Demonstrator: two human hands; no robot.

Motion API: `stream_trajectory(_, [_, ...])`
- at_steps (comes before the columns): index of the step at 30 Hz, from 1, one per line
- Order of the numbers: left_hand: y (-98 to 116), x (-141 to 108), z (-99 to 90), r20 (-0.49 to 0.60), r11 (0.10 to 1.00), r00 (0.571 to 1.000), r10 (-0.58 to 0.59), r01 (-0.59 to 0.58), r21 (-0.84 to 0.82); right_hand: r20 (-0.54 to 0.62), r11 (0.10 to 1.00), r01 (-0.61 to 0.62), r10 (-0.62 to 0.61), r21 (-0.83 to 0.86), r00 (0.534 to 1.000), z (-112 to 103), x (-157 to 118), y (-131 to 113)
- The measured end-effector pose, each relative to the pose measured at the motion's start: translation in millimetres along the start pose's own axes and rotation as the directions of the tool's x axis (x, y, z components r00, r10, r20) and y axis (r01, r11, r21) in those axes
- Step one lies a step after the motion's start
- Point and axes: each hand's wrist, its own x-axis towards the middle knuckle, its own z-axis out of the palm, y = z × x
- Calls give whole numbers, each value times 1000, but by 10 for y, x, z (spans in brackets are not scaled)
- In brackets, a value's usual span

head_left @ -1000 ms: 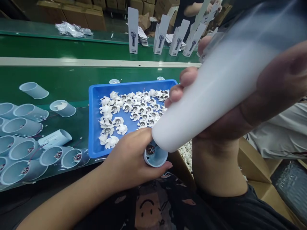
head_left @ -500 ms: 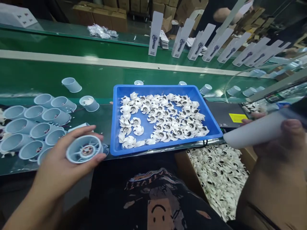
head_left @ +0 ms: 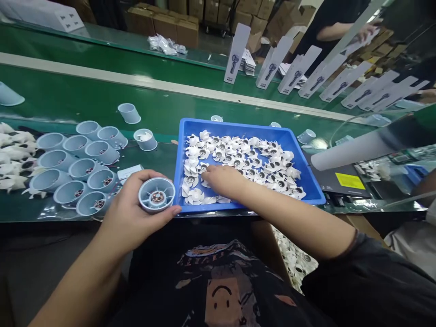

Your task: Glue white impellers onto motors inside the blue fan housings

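My left hand (head_left: 136,211) is wrapped round a light blue fan housing (head_left: 156,210), its open end facing me with spokes and a copper-coloured motor core inside. In the blue tray (head_left: 252,125), my right hand (head_left: 223,179) reaches in from the right with its fingertips closed together over a white fan blade (head_left: 205,184), mostly hidden under them. Many more white fan blades (head_left: 281,182) with dark round hubs lie loose around those fingers. Left of my left hand, several similar housings (head_left: 70,193) are grouped on the bench.
A thick whitish tube (head_left: 347,154) slants in from the right above a dark box with a yellow label (head_left: 350,180). White cartons (head_left: 236,54) stand along the back. Beneath the bench, a carton holds more blades (head_left: 294,259). Another person (head_left: 335,32) is behind the line.
My right hand has moved left from beside the whitish tube into the blue tray, onto the fan blades. My left hand still holds the housing, now closer to the tray. The view has shifted left.
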Motion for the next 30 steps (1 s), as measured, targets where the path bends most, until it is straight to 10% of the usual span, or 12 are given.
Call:
stream_trajectory(7, [39,-48,-19,84,997,994,77,-75,-26,-58,975,-131,144,181,988,-370,-218,-93])
stream_trajectory(12, [139,-26,107,139,978,969,205,-209,12,-299,731,240,-51,639,953,-619,-644,-402])
stream_trajectory(17, [292,-3,182,102,939,945,312,-323,119,-382,896,223,-66,384,922,-554,-712,-566])
stream_trajectory(25, [365,-138,236,-10,943,958,286,-280,177,-427,796,267,-13,543,904,-475,-609,-609])
stream_trajectory(30, [309,63,-3,-89,916,926,367,-343,209,-688,692,514,-33,508,725,-389,-766,-447])
